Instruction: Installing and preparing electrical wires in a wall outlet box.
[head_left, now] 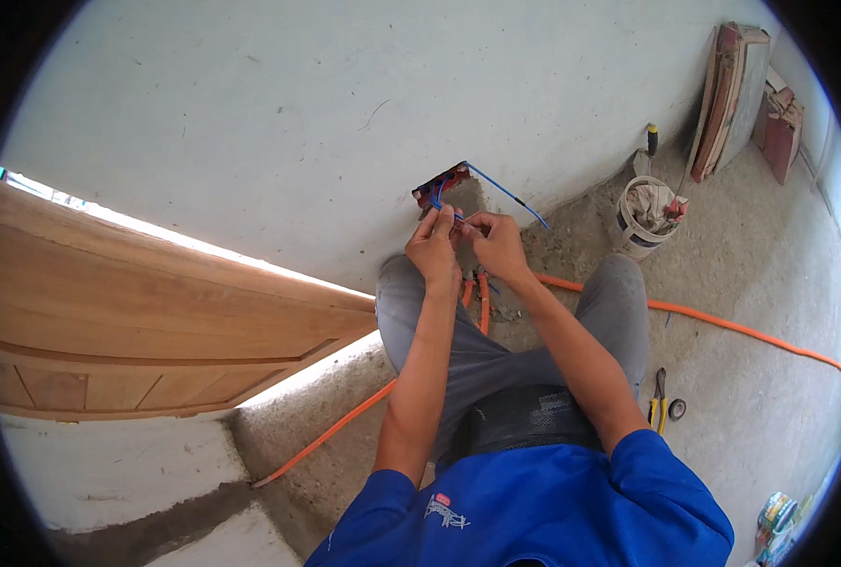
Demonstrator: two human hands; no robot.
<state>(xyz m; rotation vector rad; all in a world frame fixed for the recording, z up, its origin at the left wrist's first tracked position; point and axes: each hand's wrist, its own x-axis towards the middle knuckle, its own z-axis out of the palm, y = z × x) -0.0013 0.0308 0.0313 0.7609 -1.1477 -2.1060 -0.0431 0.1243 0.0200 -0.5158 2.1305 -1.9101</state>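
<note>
I sit before a red wall box [425,196] set in a rough cut in the white wall, with blue wires [507,193] coming out of it, one reaching down to the right. My left hand [432,244] pinches the bent blue wires just below the box. My right hand [496,248] is beside it, thumb and fingers closed on the wire ends; the exact tips are too small to make out. Orange conduits [484,307] run below my hands and out along the floor on both sides.
A wooden door [156,321] is at my left. A bucket [636,241] with rags and a trowel [651,140] are at the right, before leaning boards [728,99]. Yellow-handled pliers [659,406] and a tape roll [677,409] lie by my right leg on the concrete floor [742,274].
</note>
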